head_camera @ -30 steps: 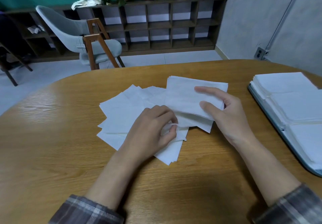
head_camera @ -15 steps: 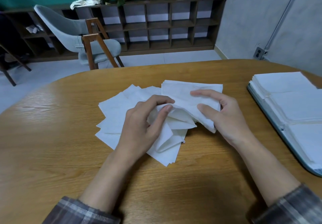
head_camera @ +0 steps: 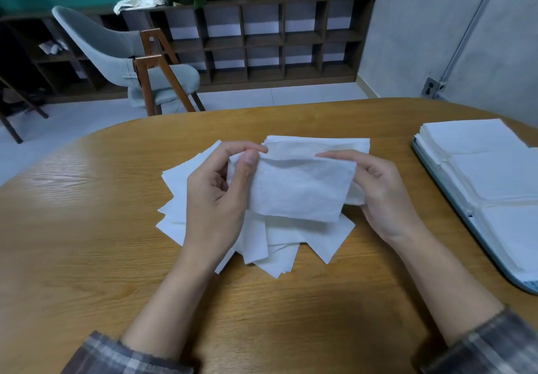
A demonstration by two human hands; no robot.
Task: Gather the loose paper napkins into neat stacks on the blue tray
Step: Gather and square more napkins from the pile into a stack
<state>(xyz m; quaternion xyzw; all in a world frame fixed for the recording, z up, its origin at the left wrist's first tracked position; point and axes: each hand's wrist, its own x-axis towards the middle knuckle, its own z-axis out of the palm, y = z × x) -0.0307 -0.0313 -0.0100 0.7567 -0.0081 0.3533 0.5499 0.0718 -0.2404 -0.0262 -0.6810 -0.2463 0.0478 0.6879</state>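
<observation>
Both forearms reach in from the near edge of the worktop (head_camera: 87, 228), plaid sleeves (head_camera: 122, 356) pushed back from the wrists, and the hands meet over its middle. The left hand (head_camera: 215, 199) is turned palm inward with its fingers curled, thumb and forefinger pinching the upper left corner of a white napkin (head_camera: 300, 190). The right hand (head_camera: 384, 196) faces it from the other side, its forefinger laid along the napkin's top edge and its other fingers curled round the right edge, where more layers of paper show behind the front sheet. The napkin hangs between the two hands, raised above the loose pile (head_camera: 276, 245), whose sheets fan out at odd angles on the worktop just below and toward the near side. The blue tray (head_camera: 524, 285) lies well apart at the right edge of the worktop, carrying squared stacks of napkins (head_camera: 495, 175) set side by side.
</observation>
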